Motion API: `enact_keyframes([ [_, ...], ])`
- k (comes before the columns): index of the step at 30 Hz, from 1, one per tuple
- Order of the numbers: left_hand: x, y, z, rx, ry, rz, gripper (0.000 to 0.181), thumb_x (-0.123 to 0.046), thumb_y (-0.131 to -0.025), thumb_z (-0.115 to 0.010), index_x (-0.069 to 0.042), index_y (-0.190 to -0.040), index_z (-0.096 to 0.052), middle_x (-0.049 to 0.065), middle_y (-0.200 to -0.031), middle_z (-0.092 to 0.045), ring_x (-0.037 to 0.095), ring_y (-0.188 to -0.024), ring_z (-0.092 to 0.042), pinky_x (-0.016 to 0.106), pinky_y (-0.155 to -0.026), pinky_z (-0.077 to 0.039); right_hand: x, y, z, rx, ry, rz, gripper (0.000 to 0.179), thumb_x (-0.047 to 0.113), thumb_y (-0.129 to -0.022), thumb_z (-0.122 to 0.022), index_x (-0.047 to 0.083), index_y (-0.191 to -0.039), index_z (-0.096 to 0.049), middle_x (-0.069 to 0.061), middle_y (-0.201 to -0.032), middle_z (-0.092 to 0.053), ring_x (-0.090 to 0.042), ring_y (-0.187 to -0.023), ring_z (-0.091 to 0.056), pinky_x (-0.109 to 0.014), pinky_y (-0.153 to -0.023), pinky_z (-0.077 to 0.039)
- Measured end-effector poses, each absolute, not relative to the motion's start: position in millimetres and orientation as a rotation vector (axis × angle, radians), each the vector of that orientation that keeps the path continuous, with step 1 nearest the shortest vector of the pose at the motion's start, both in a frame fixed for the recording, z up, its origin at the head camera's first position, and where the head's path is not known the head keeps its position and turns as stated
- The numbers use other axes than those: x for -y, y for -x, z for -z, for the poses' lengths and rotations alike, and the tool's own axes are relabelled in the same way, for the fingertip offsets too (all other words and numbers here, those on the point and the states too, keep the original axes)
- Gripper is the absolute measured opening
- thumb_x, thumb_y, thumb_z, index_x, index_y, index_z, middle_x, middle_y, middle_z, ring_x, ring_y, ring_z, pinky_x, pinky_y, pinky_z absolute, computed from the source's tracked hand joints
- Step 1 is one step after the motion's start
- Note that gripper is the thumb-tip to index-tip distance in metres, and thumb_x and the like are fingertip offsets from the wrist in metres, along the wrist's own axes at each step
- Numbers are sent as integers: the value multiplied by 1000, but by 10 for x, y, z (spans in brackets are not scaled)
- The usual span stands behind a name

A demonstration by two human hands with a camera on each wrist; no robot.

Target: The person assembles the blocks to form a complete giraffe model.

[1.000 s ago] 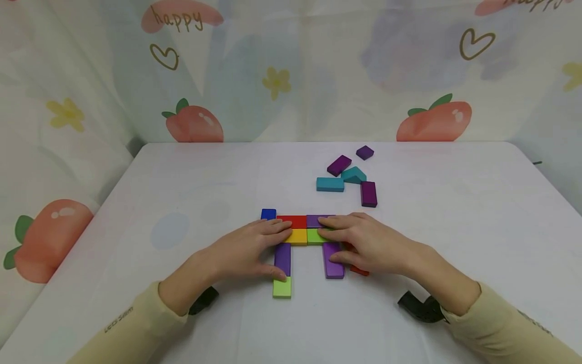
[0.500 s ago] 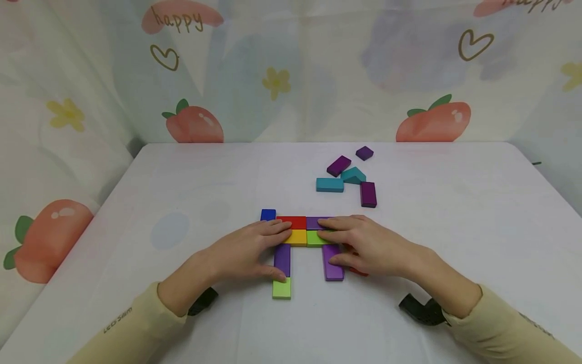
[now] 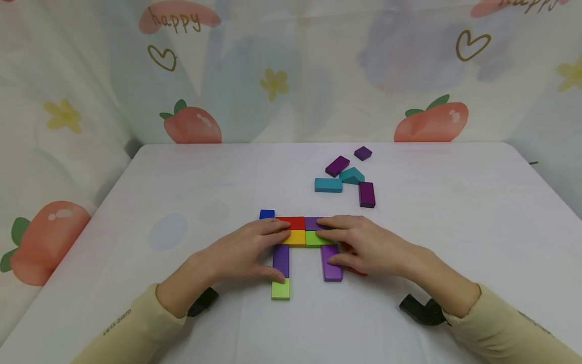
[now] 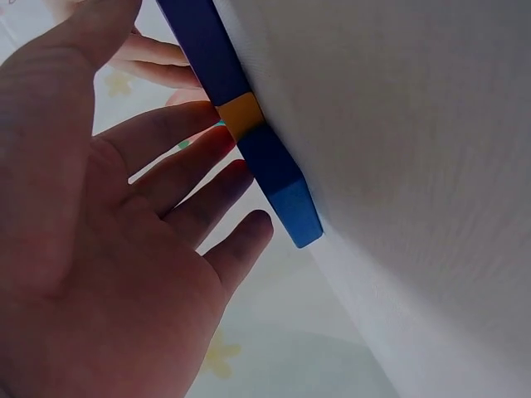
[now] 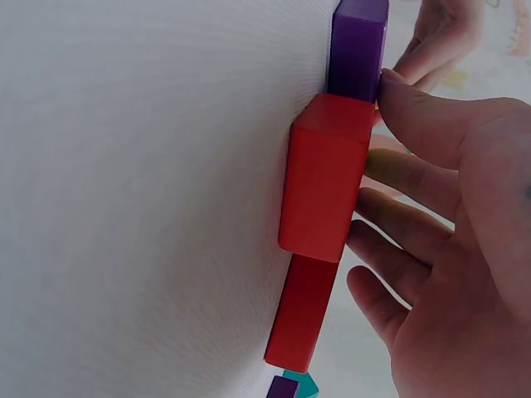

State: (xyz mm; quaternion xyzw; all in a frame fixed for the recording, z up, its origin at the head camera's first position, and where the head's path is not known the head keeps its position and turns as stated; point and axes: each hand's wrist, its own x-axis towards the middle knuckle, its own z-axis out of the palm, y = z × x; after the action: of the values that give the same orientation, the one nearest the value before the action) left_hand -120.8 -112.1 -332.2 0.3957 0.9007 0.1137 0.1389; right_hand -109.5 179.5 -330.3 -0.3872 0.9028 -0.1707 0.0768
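Observation:
Flat wooden blocks lie side by side on the table. My left hand rests with fairly straight fingers on the red block and yellow block. Its thumb touches the left purple block near a lime block. A blue block shows past the fingers. My right hand lies across the upper purple block and green block, thumb on the right purple block. Mostly hidden in the head view, another red block appears under that hand in the right wrist view.
Farther back lie loose pieces: a teal rectangle, a teal notched triangle, dark purple blocks and a small purple piece. A patterned cloth hangs behind the white table.
Both hands keep their places on the blocks. The blocks under the right hand have slid very slightly toward the near side, and the head view has shifted a little.

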Motion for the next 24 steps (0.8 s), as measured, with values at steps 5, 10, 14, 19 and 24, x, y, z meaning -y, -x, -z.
enact_keyframes([
  [5,1124,1222,3320,-2614,-1160,-339,88,-59,-81,-77,-12,-150,-50,4,-157,-41,25,-146,-33,42,-115,-33,-1790,1099,3318,-2712,1174,511,56,33,-94,-74,7,-141,-60,-11,-149,-50,-32,-137,-46,-49,-108,-42],
  [10,1107,1238,3323,-2628,-1172,-344,86,-59,-81,-78,-11,-148,-53,4,-154,-45,24,-142,-38,40,-113,-37,-1798,1097,3324,-2716,1187,525,55,33,-94,-74,7,-141,-61,-11,-149,-50,-32,-137,-46,-50,-108,-42],
  [14,1100,1243,3321,-2624,-1164,-349,86,-58,-80,-78,-11,-148,-54,4,-153,-46,23,-141,-39,39,-113,-37,-1803,1084,3326,-2714,1197,535,56,33,-94,-73,6,-142,-59,-11,-149,-50,-32,-137,-46,-49,-108,-42],
  [19,1106,1244,3321,-2624,-1180,-379,86,-57,-80,-79,-9,-146,-55,5,-152,-47,23,-140,-40,38,-113,-37,-1797,1067,3321,-2712,1205,526,56,32,-95,-72,5,-142,-58,-12,-150,-48,-32,-137,-46,-49,-108,-42],
  [24,1102,1250,3322,-2627,-1181,-384,85,-56,-80,-80,-8,-146,-55,5,-151,-48,23,-140,-41,38,-112,-38,-1791,1059,3312,-2708,1203,527,55,30,-96,-72,4,-142,-58,-13,-151,-47,-33,-137,-45,-49,-108,-42],
])
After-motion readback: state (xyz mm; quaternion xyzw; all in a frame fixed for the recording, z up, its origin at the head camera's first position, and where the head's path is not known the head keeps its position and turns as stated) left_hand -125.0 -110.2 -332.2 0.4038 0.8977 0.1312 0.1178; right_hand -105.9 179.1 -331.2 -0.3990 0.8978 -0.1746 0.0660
